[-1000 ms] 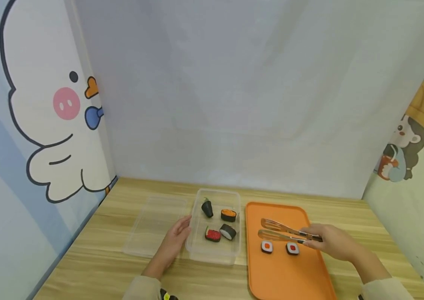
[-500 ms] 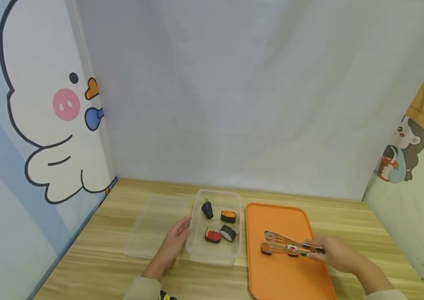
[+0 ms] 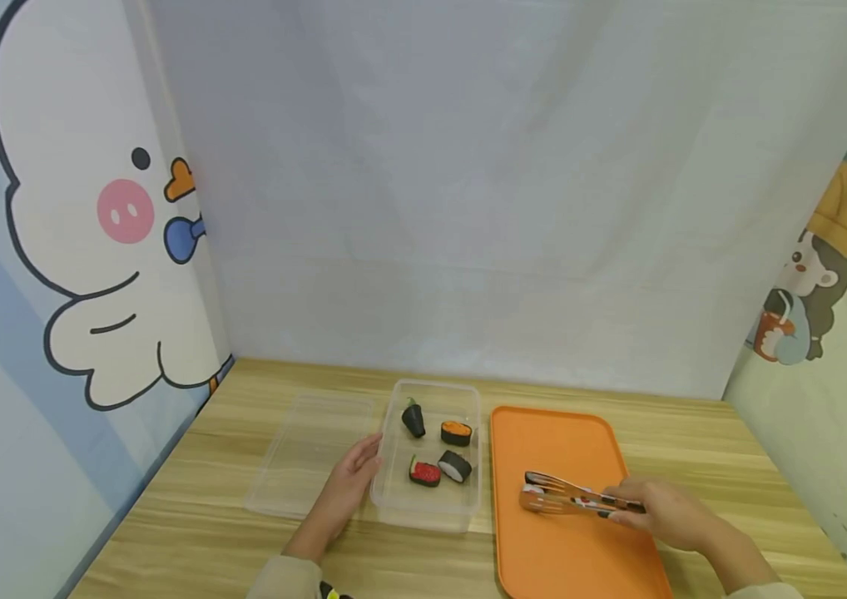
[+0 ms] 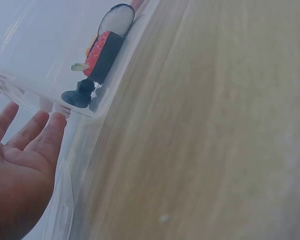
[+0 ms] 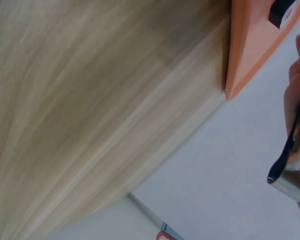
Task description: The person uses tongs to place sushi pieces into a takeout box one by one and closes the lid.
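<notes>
My left hand [image 3: 349, 482] touches the left side of a clear plastic box [image 3: 423, 514] with its fingers fairly straight. In the box lie a black cone-shaped piece [image 3: 413, 420], an orange-topped sushi [image 3: 457, 433], a red-topped sushi [image 3: 424, 473] and a black-wrapped roll [image 3: 455, 466]. Metal tongs [image 3: 581, 490] are gripped by my right hand [image 3: 666, 512] over the orange tray [image 3: 573, 557]. Their tips are close around the left sushi roll [image 3: 532, 492]; whether they pinch it I cannot tell. The right sushi roll is partly covered by the tongs' arms.
A clear plastic lid [image 3: 311, 449] lies flat on the wooden table [image 3: 199, 516], left of the box. A pale curtain [image 3: 468, 208] hangs behind the table. Printed cartoon panels [image 3: 56, 208] stand at both sides.
My right hand has moved the tongs down and toward me, onto the left sushi roll. The gap between the tongs' arms has narrowed. My left hand stays at the box.
</notes>
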{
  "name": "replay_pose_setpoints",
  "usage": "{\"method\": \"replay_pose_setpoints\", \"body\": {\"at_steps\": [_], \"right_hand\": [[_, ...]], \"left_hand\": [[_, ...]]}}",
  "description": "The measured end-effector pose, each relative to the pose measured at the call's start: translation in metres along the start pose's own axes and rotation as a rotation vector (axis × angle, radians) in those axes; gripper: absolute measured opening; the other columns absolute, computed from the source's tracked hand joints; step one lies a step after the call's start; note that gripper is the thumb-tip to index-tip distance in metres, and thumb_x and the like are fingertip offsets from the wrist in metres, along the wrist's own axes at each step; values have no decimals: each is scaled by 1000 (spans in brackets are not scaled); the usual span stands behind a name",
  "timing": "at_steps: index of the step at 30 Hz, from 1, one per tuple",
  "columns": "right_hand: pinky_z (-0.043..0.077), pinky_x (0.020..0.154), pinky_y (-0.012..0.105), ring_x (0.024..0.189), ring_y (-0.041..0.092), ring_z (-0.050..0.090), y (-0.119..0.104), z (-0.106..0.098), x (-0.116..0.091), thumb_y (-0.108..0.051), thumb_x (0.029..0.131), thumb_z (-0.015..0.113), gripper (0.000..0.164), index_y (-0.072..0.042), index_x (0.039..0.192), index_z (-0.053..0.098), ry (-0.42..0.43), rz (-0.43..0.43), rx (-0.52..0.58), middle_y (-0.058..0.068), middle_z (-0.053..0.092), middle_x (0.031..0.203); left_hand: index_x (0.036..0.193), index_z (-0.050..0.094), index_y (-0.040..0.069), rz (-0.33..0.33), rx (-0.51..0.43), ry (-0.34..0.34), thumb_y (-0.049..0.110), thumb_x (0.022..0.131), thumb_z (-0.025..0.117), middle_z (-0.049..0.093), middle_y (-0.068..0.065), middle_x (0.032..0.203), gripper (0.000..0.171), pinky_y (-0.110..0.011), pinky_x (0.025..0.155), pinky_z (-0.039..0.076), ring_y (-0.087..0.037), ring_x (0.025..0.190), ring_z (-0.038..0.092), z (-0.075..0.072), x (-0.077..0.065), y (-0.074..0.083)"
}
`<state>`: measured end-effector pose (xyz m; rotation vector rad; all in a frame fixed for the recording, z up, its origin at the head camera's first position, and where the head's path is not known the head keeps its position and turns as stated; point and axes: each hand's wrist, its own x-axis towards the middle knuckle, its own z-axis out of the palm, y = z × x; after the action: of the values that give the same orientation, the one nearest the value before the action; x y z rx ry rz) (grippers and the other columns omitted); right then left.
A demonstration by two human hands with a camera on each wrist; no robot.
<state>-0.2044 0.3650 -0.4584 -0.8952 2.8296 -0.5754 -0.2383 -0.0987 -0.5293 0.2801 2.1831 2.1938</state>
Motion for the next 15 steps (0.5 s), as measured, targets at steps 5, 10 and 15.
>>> {"method": "replay_pose_setpoints", "body": {"at_steps": [5,10,15], "right_hand": [[52,81,51,103,39,61,-4,-1,0,-38,95,63,49,3,120,66,-5,25,22,13,67,113],[52,82,51,105,39,61,-10,-7,2,-40,96,60,52,4,124,64,-12,48,62,16,65,117],[54,74,41,98,26,63,-17,-14,4,-36,97,60,48,3,124,63,2,8,78,12,66,114]], "left_hand": [[146,36,-5,-8,-7,9,8,103,49,36,-30,146,47,-49,111,26,-39,136,34,0,-1,1],[146,37,-5,-13,-1,14,8,103,48,37,-29,146,47,-48,111,26,-39,136,34,1,-3,2],[146,37,-5,-11,4,13,6,103,47,36,-30,146,46,-49,111,26,-40,135,34,0,-4,3]]}}
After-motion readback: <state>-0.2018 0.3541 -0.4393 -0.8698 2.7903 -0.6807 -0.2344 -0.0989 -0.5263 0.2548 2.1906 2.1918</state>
